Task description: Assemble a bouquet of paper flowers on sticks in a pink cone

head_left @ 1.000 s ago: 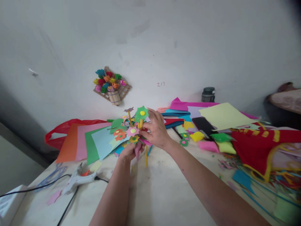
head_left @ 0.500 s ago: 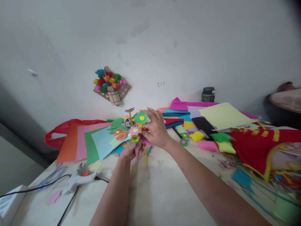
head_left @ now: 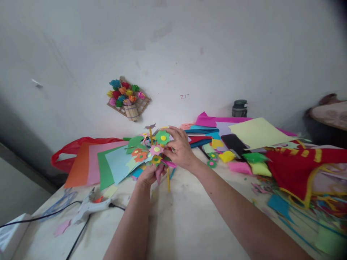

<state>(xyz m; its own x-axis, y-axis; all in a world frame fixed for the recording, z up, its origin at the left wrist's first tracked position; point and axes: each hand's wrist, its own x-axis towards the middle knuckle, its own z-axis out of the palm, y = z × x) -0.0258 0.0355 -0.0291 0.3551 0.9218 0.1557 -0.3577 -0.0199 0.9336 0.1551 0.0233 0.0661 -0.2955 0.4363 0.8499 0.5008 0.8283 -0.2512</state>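
A small bouquet of craft flowers is held upright over the middle of the table. My left hand (head_left: pixel 148 174) is closed around its pink wrapped base (head_left: pixel 158 172). My right hand (head_left: pixel 179 147) is at the bouquet's right side, its curled fingers gripping the edge of a green flower (head_left: pixel 163 138) with a yellow centre. Below that are a pink flower (head_left: pixel 156 150), an orange flower (head_left: pixel 140 156) and a small yellow flower (head_left: pixel 156 159). Toward the back rises a grey-purple flower (head_left: pixel 150 126) on a yellow stem. My right thumb tip is partly hidden by the petals.
A white glue gun (head_left: pixel 90 206) with black cords lies at the left, near coloured sheets (head_left: pixel 93 160). To the right are a dark phone (head_left: pixel 235 145), a pale yellow sheet (head_left: pixel 260 133), small coloured packets (head_left: pixel 240 168) and red felt (head_left: pixel 294 169). A dark jar (head_left: pixel 240 108) stands behind.
The green flower has shifted slightly downward, and my right hand's fingers have moved a little toward its top edge. My left hand stays around the base.
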